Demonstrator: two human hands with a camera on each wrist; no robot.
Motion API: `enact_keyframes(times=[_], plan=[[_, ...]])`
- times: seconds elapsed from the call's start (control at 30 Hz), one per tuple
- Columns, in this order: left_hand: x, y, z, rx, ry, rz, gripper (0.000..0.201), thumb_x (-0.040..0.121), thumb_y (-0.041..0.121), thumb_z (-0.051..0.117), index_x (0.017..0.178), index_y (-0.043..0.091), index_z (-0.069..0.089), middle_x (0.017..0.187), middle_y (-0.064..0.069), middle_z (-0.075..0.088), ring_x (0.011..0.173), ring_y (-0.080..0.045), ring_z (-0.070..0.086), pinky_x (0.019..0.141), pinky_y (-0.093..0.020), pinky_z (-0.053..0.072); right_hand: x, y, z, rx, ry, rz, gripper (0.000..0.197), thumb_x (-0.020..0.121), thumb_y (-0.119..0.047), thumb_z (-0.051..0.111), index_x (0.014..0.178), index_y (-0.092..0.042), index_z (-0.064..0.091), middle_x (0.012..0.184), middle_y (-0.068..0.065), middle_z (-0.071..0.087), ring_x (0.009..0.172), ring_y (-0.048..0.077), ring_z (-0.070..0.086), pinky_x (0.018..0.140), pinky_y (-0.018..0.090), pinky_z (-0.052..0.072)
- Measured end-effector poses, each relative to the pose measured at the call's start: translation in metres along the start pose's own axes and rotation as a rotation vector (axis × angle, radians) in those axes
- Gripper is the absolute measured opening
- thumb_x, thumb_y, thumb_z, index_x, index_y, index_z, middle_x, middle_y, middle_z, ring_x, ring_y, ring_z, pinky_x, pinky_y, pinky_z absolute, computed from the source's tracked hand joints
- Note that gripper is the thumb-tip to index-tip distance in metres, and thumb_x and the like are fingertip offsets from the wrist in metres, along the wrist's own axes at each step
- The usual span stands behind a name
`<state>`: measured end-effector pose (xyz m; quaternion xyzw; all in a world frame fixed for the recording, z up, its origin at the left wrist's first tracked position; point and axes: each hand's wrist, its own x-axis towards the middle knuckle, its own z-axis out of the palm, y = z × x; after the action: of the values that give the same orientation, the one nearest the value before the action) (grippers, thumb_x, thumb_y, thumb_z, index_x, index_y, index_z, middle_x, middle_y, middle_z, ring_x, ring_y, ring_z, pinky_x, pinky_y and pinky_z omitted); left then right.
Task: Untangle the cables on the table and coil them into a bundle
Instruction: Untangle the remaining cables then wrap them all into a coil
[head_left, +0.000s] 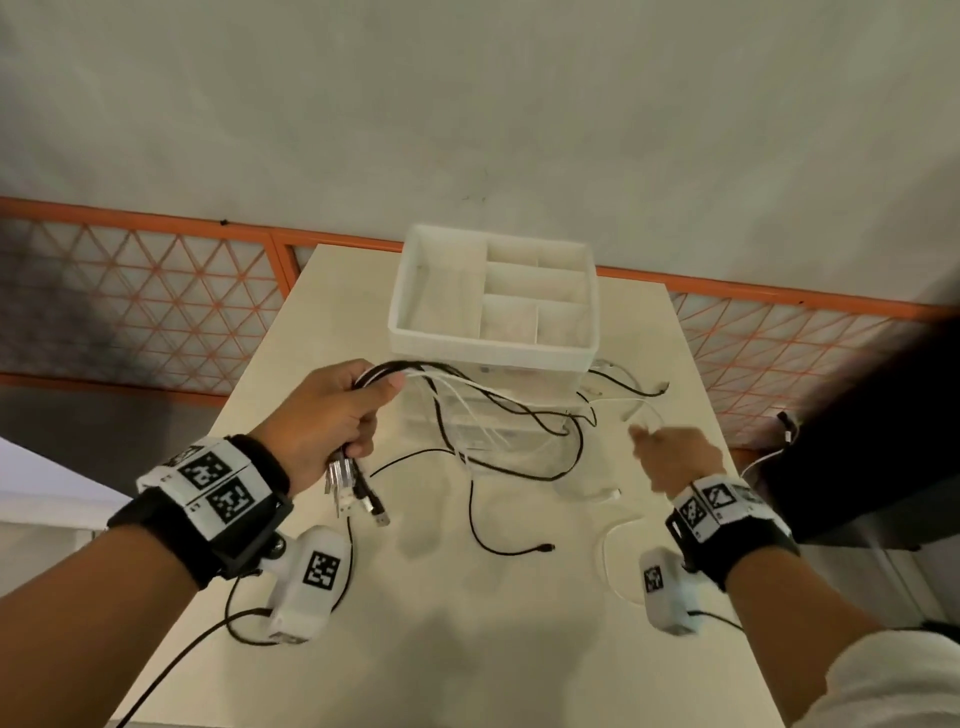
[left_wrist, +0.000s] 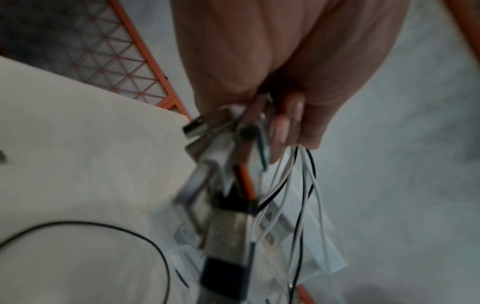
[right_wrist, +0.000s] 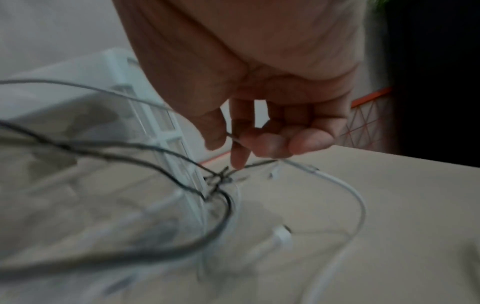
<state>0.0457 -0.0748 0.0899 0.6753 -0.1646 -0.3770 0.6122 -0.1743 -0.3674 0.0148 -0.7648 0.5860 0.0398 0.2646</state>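
Note:
My left hand (head_left: 332, 415) is raised over the table (head_left: 467, 649) and grips a bunch of black and white cables (head_left: 400, 370). Their USB plugs (head_left: 356, 493) hang below the fist, seen close in the left wrist view as plugs (left_wrist: 223, 236) under curled fingers (left_wrist: 285, 125). The strands run right into a loose tangle (head_left: 524, 431) lying on the table. My right hand (head_left: 670, 452) hovers at the tangle's right side. In the blurred right wrist view, thumb and fingertips (right_wrist: 259, 142) pinch a thin cable (right_wrist: 262, 162) above a knot (right_wrist: 218, 179).
A white divided tray (head_left: 493, 353) sits on a clear drawer unit (head_left: 483, 415) at the table's far end, right behind the tangle. A loose black cable end (head_left: 545, 547) and white cable (head_left: 608, 493) lie nearer. An orange lattice fence (head_left: 156, 301) is beyond; a dark object (head_left: 857, 441) stands right.

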Motion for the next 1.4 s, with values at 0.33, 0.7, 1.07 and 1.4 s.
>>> enact_keyframes(times=[0.33,0.7,1.07,1.4], plan=[[-0.009,-0.016,0.031,0.206,0.145,-0.067,0.035,0.096,0.025,0.061,0.070,0.014,0.040,0.052,0.000,0.030,0.041,-0.014,0.022,0.040,-0.022,0.020,-0.021,-0.079,-0.116,0.665,0.309,-0.495,0.024,0.092,-0.037,0.049,0.102,-0.036,0.070,0.091,-0.011,0.073,0.064,0.017,0.075,0.064,0.034,0.056],[-0.023,-0.021,0.037,0.305,-0.031,-0.085,0.026,0.094,0.023,0.063,0.075,0.011,0.050,0.050,0.006,0.032,0.045,-0.012,0.030,0.047,-0.028,0.028,-0.008,0.017,-0.001,0.088,-0.180,-0.329,0.047,0.086,-0.009,0.062,0.126,-0.033,0.065,0.133,-0.001,0.065,0.096,0.022,0.071,0.093,0.035,0.055],[-0.033,0.013,0.065,0.456,-0.231,0.060,0.040,0.101,0.028,0.050,0.073,0.003,0.065,0.044,0.013,0.039,0.038,-0.002,0.033,0.039,-0.013,0.028,-0.118,-0.073,0.043,0.395,-0.377,-0.778,0.016,0.083,-0.029,0.079,0.078,-0.040,0.069,0.068,-0.017,0.067,0.065,-0.001,0.061,0.068,0.022,0.050],[-0.025,-0.024,-0.002,1.047,-0.247,-0.040,0.025,0.100,0.026,0.052,0.116,0.024,0.070,0.076,0.006,0.065,0.063,-0.007,0.057,0.052,-0.009,0.041,-0.027,-0.029,0.016,-0.027,0.240,-0.362,0.026,0.080,-0.029,0.076,0.106,-0.025,0.076,0.109,0.008,0.073,0.109,0.033,0.064,0.093,0.041,0.050]])
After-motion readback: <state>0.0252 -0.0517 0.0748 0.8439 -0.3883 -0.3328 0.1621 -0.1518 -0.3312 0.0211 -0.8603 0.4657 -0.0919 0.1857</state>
